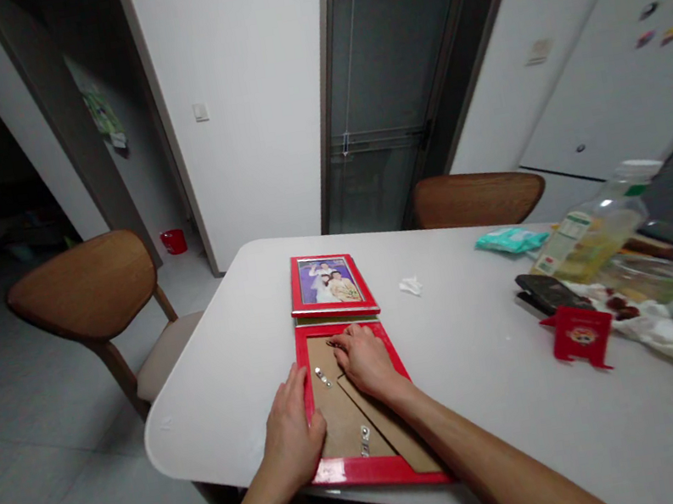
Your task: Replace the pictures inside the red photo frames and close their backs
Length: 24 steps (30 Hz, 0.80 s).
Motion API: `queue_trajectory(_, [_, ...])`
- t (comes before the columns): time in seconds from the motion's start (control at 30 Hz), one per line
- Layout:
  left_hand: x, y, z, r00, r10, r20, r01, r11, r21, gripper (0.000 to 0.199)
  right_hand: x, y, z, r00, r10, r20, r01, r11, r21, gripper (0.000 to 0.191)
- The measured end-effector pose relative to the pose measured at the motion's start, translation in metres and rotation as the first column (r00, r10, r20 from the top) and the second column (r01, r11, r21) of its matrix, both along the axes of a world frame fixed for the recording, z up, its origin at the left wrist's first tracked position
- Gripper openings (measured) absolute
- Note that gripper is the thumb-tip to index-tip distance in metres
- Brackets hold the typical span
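Head view: our left hand (290, 432) lies flat, pinning the face-down red frame (362, 407) at the desk (488, 347) edge; right hand (361, 360) fingers curl on a backing clip (332, 343). We should press steadily and turn clips gently.

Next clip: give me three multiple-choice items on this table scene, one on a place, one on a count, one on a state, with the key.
1. Where does the face-up red photo frame lie?
A. Just beyond the face-down frame
B. On a chair
C. By the bottle

2. How many wooden chairs show?
A. One
B. Two
C. Four

3. How does the near red frame lie?
A. Upright
B. Picture up
C. Back up

Key: 1 A, it lies on the table touching the near frame's far edge. 2 B, a left chair and a far chair. 3 C, brown backing shows under the left hand and right hand.
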<state>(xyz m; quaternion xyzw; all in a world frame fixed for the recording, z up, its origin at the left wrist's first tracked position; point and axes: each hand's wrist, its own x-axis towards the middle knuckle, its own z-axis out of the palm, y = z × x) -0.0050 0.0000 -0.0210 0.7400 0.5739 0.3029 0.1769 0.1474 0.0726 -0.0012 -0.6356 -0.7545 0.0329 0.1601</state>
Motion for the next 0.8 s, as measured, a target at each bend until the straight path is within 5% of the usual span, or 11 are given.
queue_trajectory(0.13, [0.001, -0.001, 0.003, 1.000, 0.010, 0.001, -0.010, 1.000, 0.008, 0.056, 0.001, -0.006, 0.005, 0.998, 0.040, -0.047, -0.041, 0.999, -0.024, 0.030])
queue_trajectory(0.23, [0.001, -0.001, 0.005, 1.000, 0.010, 0.008, -0.010, 1.000, 0.012, 0.055, 0.017, -0.026, 0.015, 0.964, 0.218, -0.153, -0.224, 0.974, -0.019, 0.039])
queue_trajectory(0.33, [0.001, -0.001, 0.005, 1.000, 0.006, -0.019, -0.006, 1.000, 0.002, 0.054, 0.035, -0.055, 0.028, 0.860, 0.460, -0.221, -0.492, 0.861, -0.126, 0.035])
queue_trajectory(0.4, [0.001, -0.001, 0.005, 0.999, 0.007, -0.037, -0.007, 1.000, 0.001, 0.053, 0.040, -0.072, 0.032, 0.818, 0.524, -0.238, -0.567, 0.804, -0.179, 0.029])
queue_trajectory(0.6, [0.001, -0.001, 0.004, 0.999, 0.014, -0.039, -0.014, 1.000, 0.004, 0.053, 0.029, -0.083, 0.019, 0.857, 0.450, -0.249, -0.483, 0.871, -0.090, 0.012])
queue_trajectory(0.8, [0.001, -0.002, 0.005, 1.000, 0.016, -0.006, -0.017, 1.000, -0.006, 0.052, 0.028, -0.077, 0.017, 0.947, 0.221, -0.233, -0.247, 0.965, -0.092, 0.040])
